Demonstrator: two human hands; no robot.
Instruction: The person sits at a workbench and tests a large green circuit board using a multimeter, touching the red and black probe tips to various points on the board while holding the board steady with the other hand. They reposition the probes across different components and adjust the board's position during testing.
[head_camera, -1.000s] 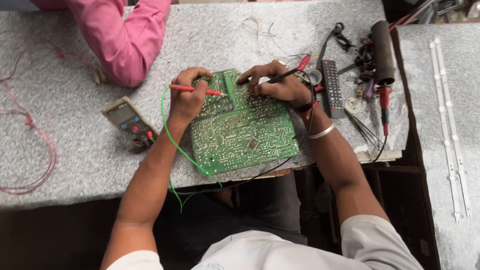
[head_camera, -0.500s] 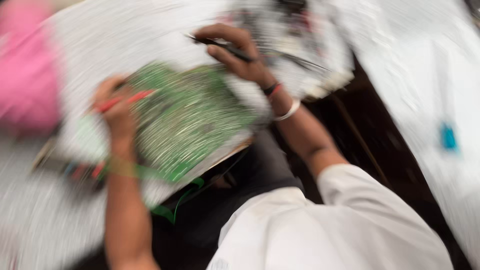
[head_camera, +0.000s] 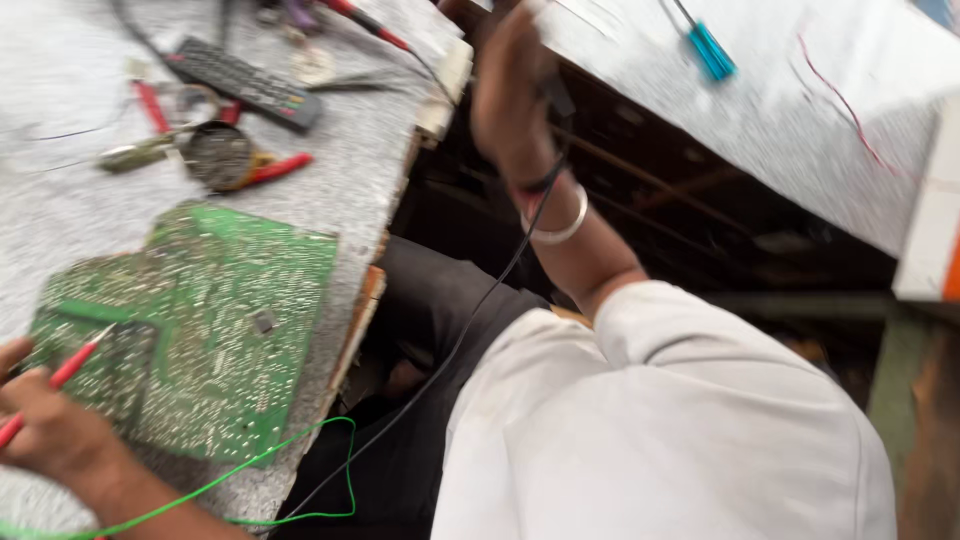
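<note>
A green circuit board (head_camera: 215, 330) lies solder side up on the grey speckled table (head_camera: 60, 90). My left hand (head_camera: 45, 425) rests at the board's lower left corner and grips a red probe (head_camera: 70, 365) whose tip touches the board. My right hand (head_camera: 515, 85) is lifted off the board, over the gap between the two tables, closed around a black probe (head_camera: 557, 98). Its black lead (head_camera: 470, 320) trails down past my wrist. A silver bangle (head_camera: 560, 230) circles that wrist.
A black remote control (head_camera: 245, 80), a round dark tin (head_camera: 218, 155), red-handled tools (head_camera: 275, 168) and wires lie at the back of the table. A green wire (head_camera: 300, 470) loops off the front edge. A second table (head_camera: 800, 130) at right holds a blue screwdriver (head_camera: 710, 48).
My head has swung right, so the board now sits at the left. My right hand left the board and rose toward the table gap with the black probe. The left hand stayed on the board.
</note>
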